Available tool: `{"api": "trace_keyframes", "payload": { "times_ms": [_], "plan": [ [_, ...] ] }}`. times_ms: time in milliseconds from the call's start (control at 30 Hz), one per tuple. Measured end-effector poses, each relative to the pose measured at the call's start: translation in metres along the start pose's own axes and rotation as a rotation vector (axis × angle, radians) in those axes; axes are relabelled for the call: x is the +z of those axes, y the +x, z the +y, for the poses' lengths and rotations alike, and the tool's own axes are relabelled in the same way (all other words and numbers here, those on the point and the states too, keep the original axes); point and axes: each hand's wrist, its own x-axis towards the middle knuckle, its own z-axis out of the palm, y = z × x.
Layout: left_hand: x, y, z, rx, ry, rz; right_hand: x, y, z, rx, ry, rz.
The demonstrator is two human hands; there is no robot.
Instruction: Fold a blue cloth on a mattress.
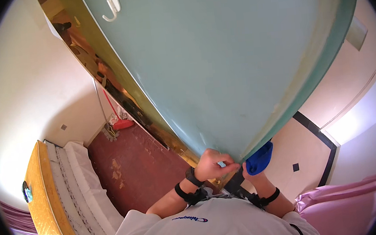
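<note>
My left hand [216,163] is closed at the lower edge of a large pale blue-green panel [232,59]. Between its curled fingers a small light-blue piece [221,164] shows, too small to name. Close beside it, at the panel's bottom corner, my right hand [251,173] grips a blue cloth [260,158], which hides most of the fingers. The cloth lies against the panel's right-hand edge. Dark straps go round both my wrists.
A white hook [112,2] sits high on the panel, beside a gold mirrored strip [134,95]. To the left are a mop [109,130], a red dustpan [123,123] and a mattress with a yellow headboard [44,176]. Pink fabric [336,203] hangs at right.
</note>
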Motion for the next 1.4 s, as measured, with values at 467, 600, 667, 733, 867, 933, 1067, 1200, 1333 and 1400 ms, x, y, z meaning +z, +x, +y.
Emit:
{"api": "trace_keyframes", "payload": {
  "times_ms": [467,600,667,733,867,933,1067,1200,1333,1400],
  "plan": [
    [0.002,-0.005,0.001,-0.049,0.005,0.002,-0.032,0.085,-0.046,-0.081,0.249,0.163],
    [0.002,-0.005,-0.001,-0.041,0.004,-0.002,0.0,0.025,0.015,-0.107,0.206,0.055],
    [0.004,-0.006,-0.004,-0.046,-0.007,-0.003,0.012,-0.001,0.024,-0.042,0.238,0.041],
    [0.004,-0.008,-0.007,-0.039,0.004,0.007,0.015,-0.008,0.024,0.025,0.276,0.02],
    [0.003,-0.004,-0.001,-0.014,0.002,-0.005,-0.008,0.026,0.005,0.075,0.341,0.057],
    [0.003,-0.004,0.001,0.001,0.043,0.005,-0.022,0.05,-0.007,0.099,0.294,0.033],
    [0.004,-0.004,0.001,-0.041,-0.034,-0.018,-0.046,0.095,-0.047,-0.081,0.081,0.141],
    [0.006,-0.003,-0.003,-0.003,0.014,0.016,-0.027,0.068,-0.042,-0.059,0.119,0.185],
    [0.001,-0.003,-0.005,0.024,0.029,0.008,-0.001,0.001,-0.029,-0.131,-0.234,0.026],
    [0.001,-0.003,-0.011,0.039,-0.002,-0.015,0.029,-0.033,-0.02,0.054,-0.046,0.113]
  ]
}}
